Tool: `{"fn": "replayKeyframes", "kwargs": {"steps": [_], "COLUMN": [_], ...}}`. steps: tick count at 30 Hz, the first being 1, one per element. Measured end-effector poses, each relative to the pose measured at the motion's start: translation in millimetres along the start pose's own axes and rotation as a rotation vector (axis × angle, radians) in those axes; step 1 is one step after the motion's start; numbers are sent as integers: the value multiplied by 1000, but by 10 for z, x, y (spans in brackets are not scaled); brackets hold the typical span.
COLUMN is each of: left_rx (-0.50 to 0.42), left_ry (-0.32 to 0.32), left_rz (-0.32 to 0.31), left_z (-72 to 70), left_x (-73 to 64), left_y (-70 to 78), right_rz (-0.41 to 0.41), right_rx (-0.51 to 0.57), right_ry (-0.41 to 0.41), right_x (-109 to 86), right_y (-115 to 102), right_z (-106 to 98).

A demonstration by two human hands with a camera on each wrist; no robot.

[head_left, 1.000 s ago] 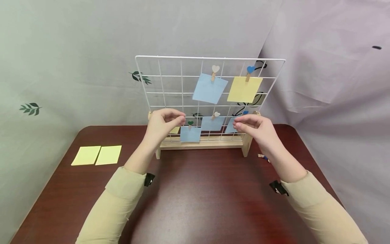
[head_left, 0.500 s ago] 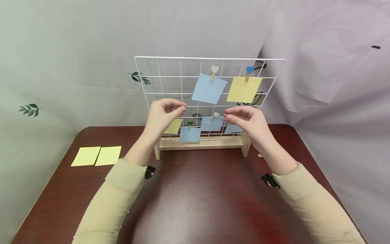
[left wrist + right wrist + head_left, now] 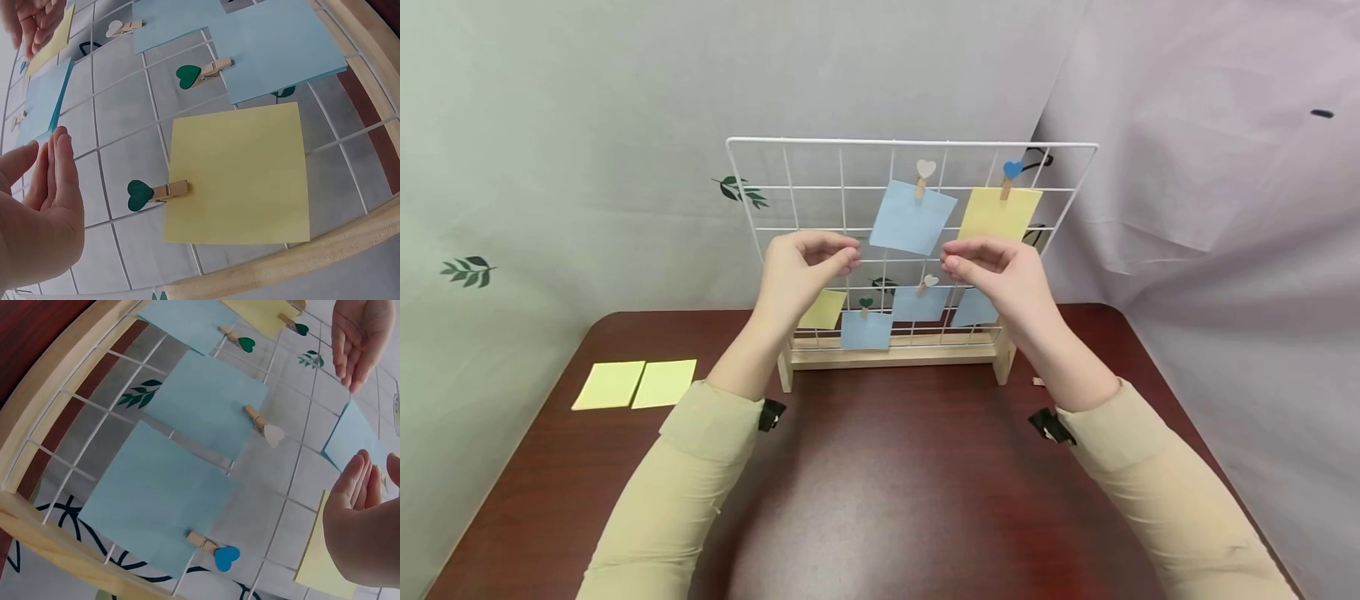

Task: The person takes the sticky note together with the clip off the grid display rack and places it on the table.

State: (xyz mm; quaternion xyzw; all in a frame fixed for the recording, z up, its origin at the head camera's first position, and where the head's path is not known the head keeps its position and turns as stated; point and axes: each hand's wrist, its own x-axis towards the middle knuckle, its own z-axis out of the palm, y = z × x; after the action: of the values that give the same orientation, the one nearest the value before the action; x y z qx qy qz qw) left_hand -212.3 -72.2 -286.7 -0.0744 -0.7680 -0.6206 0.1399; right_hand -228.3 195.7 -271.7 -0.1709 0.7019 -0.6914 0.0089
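Observation:
My left hand [image 3: 793,271] hovers in front of the white wire grid [image 3: 910,142], its fingers bent and nothing visible between them and the thumb. My right hand [image 3: 1011,275] hangs across from it in the same pose, also with nothing visible in it. Between the hands and a little above is the upper blue note [image 3: 910,218], clipped with a white-heart peg [image 3: 926,170]. Part of the upper yellow note [image 3: 1000,212], under a blue-heart peg [image 3: 1012,169], is behind my right hand. The left wrist view shows the lower yellow note [image 3: 240,181] with a green-heart peg [image 3: 140,195].
Lower on the grid hang three blue notes, one of them [image 3: 867,331] near the wooden base [image 3: 895,357]. Two yellow note pads [image 3: 608,385] lie at the table's left. Small pegs [image 3: 1037,382] lie partly hidden beside my right wrist. Pale fabric [image 3: 587,167] hangs behind.
Both hands have risen in front of the grid. My right hand has also moved left, closer to my left hand. The notes and pegs stay where they were.

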Motion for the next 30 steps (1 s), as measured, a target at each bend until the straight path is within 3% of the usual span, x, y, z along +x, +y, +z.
{"fn": "replayKeyframes", "kwargs": {"steps": [11,30], "left_rx": [92,119], "left_ry": [20,56], "left_rz": [6,84], "left_z": [22,51], "left_x": [18,37], "left_y": [15,93], "right_rz": [-59,-148], "right_rx": [-30,37], "right_ry": [41,135], "right_x": [87,179], "right_y": [-120,-347], "right_z": [107,234]}}
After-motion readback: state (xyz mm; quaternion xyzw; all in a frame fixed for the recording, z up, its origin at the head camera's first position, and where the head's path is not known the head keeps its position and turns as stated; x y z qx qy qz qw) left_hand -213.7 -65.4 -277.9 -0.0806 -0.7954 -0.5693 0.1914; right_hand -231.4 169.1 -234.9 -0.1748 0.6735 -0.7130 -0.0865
